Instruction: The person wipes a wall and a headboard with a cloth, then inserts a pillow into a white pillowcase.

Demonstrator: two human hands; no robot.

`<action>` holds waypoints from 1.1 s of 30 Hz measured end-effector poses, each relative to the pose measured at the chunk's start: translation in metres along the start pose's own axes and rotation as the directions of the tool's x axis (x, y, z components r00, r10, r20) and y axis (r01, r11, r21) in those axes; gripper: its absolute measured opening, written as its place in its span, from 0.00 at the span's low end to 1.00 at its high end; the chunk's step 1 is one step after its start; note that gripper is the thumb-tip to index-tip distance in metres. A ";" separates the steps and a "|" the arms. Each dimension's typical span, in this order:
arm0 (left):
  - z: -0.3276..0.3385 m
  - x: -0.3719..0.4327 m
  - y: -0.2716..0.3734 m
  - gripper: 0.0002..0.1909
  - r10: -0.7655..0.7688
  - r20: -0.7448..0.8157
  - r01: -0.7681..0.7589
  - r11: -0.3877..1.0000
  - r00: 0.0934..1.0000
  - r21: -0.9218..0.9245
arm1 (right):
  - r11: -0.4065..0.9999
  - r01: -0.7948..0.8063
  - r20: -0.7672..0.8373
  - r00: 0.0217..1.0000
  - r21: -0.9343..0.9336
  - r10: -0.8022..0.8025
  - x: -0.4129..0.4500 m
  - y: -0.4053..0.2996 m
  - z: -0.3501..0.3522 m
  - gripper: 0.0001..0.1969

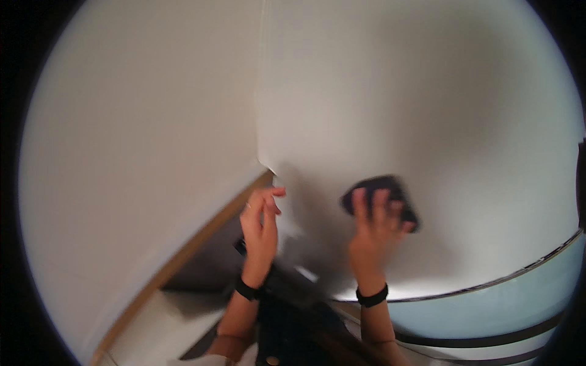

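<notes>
My right hand (pixel 373 233) is spread over a dark, folded cloth (pixel 377 185), which lies between it and a smooth pale panel (pixel 329 105). The fingers and the cloth are blurred. My left hand (pixel 261 224) is raised near the corner where the panel meets a wood-coloured edge strip (pixel 215 224). Its fingers are loosely bent, and nothing shows in them. Whether it touches the panel is hard to tell. Each wrist wears a black band.
A second broad pale surface (pixel 146 105) fills the left side above the strip. At lower right a dark-edged border meets a pale blue-green surface (pixel 485 311). A small black object (pixel 240 247) is partly hidden behind my left hand.
</notes>
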State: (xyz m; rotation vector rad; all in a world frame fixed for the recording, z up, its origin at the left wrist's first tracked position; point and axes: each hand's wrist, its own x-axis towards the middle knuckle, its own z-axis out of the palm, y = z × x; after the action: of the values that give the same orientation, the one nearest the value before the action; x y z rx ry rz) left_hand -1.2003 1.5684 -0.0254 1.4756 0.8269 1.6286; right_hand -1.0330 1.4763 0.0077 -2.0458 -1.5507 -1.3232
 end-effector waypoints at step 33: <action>-0.013 -0.266 0.010 0.10 -0.536 -0.151 0.557 0.791 0.831 0.254 | 0.932 0.316 0.389 0.848 0.177 -0.361 -0.095 0.023 0.002 0.39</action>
State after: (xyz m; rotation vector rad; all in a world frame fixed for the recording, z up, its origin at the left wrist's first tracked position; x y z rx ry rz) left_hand -1.2069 1.3322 -0.1484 1.2035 1.4340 1.1516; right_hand -1.0137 1.4084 -0.0600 -2.1525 -2.2046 -0.9022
